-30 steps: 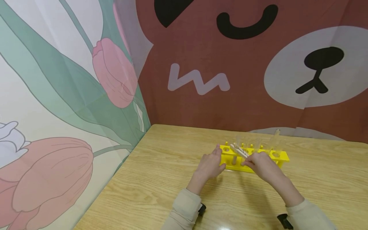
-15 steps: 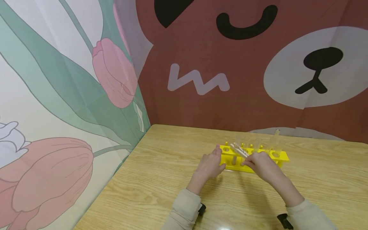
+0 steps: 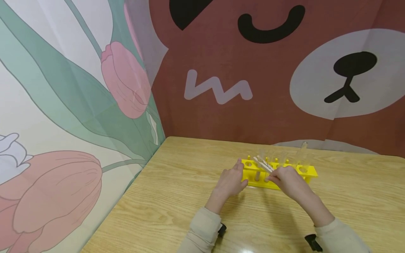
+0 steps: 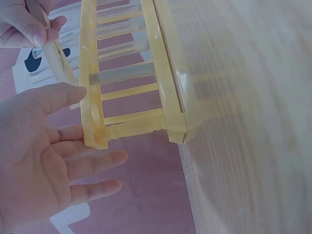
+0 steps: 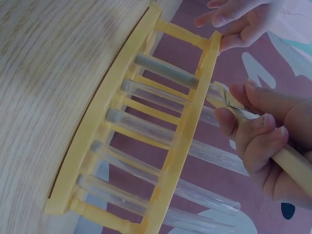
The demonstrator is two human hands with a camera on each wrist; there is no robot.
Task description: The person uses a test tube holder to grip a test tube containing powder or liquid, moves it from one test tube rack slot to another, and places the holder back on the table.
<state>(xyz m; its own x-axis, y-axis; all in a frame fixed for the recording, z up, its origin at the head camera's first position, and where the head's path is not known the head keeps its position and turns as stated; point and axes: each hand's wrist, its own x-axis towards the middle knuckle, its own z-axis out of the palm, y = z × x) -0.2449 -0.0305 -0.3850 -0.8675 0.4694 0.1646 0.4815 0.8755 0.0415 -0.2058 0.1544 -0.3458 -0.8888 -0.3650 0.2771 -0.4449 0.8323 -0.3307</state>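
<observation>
A yellow test tube rack (image 3: 311,171) stands on the table, holding several clear glass test tubes (image 5: 204,195). My left hand (image 3: 230,181) holds the rack's left end, thumb and index finger at the top plate, other fingers extended past it. My right hand (image 3: 289,182) grips a wooden test tube clamp (image 3: 262,164) with a metal spring, slanting toward the upper left. The clamp's tip is at the upper part of a tube with cloudy grey contents (image 5: 165,70), near the rack's left end; whether it encloses the glass, I cannot tell.
The wood-grain table (image 3: 164,196) extends around the rack. Behind it hangs a printed brown bear backdrop (image 3: 215,119); a tulip-print one (image 3: 69,116) is on the left. One tube (image 3: 303,149) leans and rises higher than the others.
</observation>
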